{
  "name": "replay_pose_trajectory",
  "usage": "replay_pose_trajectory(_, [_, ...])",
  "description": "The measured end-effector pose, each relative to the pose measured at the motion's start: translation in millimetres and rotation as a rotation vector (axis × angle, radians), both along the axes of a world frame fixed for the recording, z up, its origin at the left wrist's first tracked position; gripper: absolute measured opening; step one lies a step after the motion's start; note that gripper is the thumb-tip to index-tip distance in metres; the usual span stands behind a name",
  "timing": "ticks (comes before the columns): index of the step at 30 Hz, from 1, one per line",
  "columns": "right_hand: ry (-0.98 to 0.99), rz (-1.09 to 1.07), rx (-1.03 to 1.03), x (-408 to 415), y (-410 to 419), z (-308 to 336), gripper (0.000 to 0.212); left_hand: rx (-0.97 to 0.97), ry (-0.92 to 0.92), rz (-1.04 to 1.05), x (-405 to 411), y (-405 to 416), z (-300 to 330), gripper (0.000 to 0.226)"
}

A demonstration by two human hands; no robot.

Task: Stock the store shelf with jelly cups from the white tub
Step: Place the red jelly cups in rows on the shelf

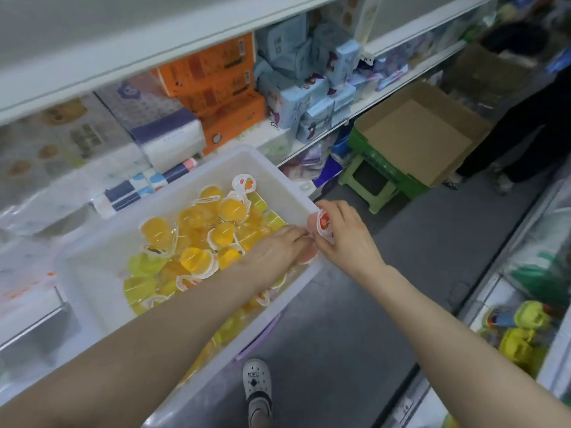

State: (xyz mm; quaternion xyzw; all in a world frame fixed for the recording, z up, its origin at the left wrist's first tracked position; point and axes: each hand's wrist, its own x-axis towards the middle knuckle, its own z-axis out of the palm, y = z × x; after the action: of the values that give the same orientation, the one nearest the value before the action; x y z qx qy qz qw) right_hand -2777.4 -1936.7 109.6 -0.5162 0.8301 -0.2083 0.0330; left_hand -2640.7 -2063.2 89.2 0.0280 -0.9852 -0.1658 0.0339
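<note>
The white tub point(102, 251) sits in front of me, tilted, holding several yellow and orange jelly cups point(197, 257). My left hand point(275, 257) reaches into the tub's right corner, palm down, fingers closed on a pinkish jelly cup point(310, 254) that it mostly hides. My right hand point(346, 233) hovers over the tub's right rim, shut on a red-lidded jelly cup point(324, 225). Both hands' fingertips nearly touch. The store shelf point(309, 146) runs along the left and back.
Tissue packs point(167, 128), orange boxes point(222, 88) and blue packets point(312, 97) fill the shelf. An open cardboard box point(417, 134) rests on a green stool point(367, 183) in the aisle. Another person point(525, 118) stands at right. My shoe point(256, 384) is below.
</note>
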Motion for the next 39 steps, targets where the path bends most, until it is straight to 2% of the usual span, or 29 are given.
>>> replay_pose_trajectory(3, [-0.02, -0.007, -0.046, -4.3, -0.3, -0.4, 0.046, 0.025, -0.029, -0.016, -10.0, 2.0, -15.4, 0.044])
replay_pose_trajectory(8, [-0.016, 0.011, -0.038, -7.2, 0.3, 1.6, 0.047, -0.115, -0.061, 0.035, -13.0, 0.1, -23.8, 0.046])
replay_pose_trajectory(13, [-0.015, 0.027, -0.018, -5.8, -1.3, 6.5, 0.05, -0.109, -0.008, 0.007, -7.2, 6.1, -18.5, 0.029])
replay_pose_trajectory(15, [-0.014, 0.025, -0.005, -5.3, -1.5, 7.8, 0.049, -0.146, -0.038, 0.011, -3.0, 4.2, -17.4, 0.026])
replay_pose_trajectory(19, [-0.015, 0.012, 0.009, -1.9, -3.3, 11.4, 0.05, -0.197, -0.054, 0.062, 14.8, -7.9, -16.7, 0.047])
replay_pose_trajectory(21, [-0.014, 0.007, 0.012, 3.1, -4.8, 13.8, 0.05, -0.155, -0.019, 0.063, 24.3, -5.5, -7.5, 0.048])
replay_pose_trajectory(24, [0.005, 0.028, 0.016, 15.6, -9.3, 20.7, 0.05, 0.061, 0.028, 0.208, 41.9, -6.2, 16.1, 0.039])
replay_pose_trajectory(29, [0.04, 0.061, -0.031, 51.5, -27.3, 40.8, 0.051, 0.171, 0.069, 0.318, 98.8, -26.9, 43.3, 0.061])
replay_pose_trajectory(32, [0.054, 0.102, -0.066, 86.2, -45.4, 52.8, 0.049, 0.146, 0.093, 0.397, 144.0, -38.2, 61.6, 0.078])
replay_pose_trajectory(39, [0.104, 0.268, -0.113, 193.9, -91.5, 81.9, 0.049, 0.016, 0.169, 0.502, 271.1, -68.1, 94.5, 0.061])
